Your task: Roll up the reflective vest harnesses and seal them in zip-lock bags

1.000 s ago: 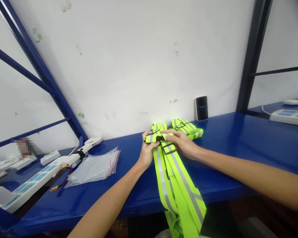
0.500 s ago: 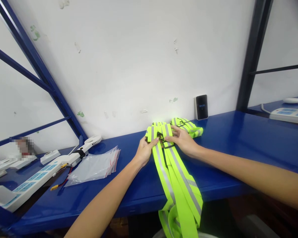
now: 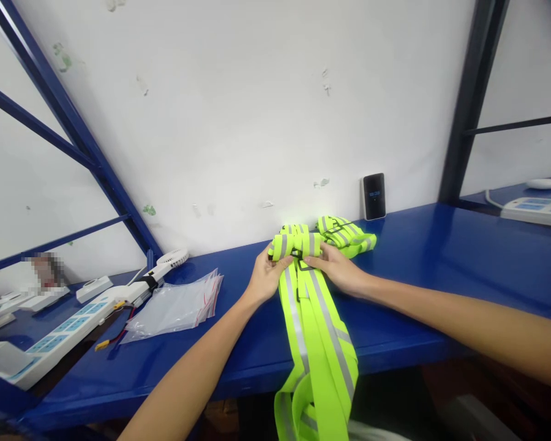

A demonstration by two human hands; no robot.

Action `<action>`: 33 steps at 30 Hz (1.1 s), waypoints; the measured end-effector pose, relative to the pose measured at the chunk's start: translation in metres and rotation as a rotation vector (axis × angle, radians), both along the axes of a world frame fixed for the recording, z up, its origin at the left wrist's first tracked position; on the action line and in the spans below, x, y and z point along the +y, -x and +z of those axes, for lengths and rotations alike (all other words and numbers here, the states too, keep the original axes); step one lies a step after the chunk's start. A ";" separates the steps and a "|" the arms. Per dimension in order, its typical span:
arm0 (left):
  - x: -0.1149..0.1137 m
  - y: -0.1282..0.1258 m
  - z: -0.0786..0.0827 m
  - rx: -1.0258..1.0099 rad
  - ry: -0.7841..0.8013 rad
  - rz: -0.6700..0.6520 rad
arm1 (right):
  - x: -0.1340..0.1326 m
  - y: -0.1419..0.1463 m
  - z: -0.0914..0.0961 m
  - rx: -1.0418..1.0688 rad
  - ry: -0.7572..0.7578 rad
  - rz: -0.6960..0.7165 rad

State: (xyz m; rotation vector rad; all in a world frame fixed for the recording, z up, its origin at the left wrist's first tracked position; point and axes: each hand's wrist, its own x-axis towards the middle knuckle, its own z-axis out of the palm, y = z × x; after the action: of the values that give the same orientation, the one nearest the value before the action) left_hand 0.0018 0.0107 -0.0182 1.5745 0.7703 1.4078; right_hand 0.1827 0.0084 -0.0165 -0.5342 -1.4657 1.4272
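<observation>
A second strap bundle [image 3: 349, 237] lies just beyond the right hand [image 3: 340, 267], near a black device [image 3: 374, 196] standing by the wall [image 3: 239, 122]; plastic bags [image 3: 174, 306] and a power strip [image 3: 68, 332] lie left of the left hand [image 3: 266, 275]. The reflective straps [image 3: 320, 343] cross the front edge of the blue table [image 3: 431, 263], which stretches widely rightward. Both hands' fingers and thumbs pinch the straps' folded upper end, now lower than half a second ago, the dangling part shifted left
</observation>
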 end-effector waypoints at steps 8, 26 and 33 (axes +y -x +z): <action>-0.006 -0.010 0.003 -0.097 0.038 0.015 | -0.004 0.000 0.004 0.029 0.016 -0.012; 0.004 -0.005 0.005 0.083 -0.200 0.125 | -0.006 -0.003 0.020 0.163 0.364 0.179; 0.008 0.003 0.005 0.162 -0.162 0.083 | -0.009 -0.010 0.024 0.038 0.350 0.231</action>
State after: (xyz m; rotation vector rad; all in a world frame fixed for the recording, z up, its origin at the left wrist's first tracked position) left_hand -0.0013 0.0183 -0.0130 1.8176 0.8428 1.4445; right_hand 0.1925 -0.0003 0.0074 -0.5607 -1.2837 1.8843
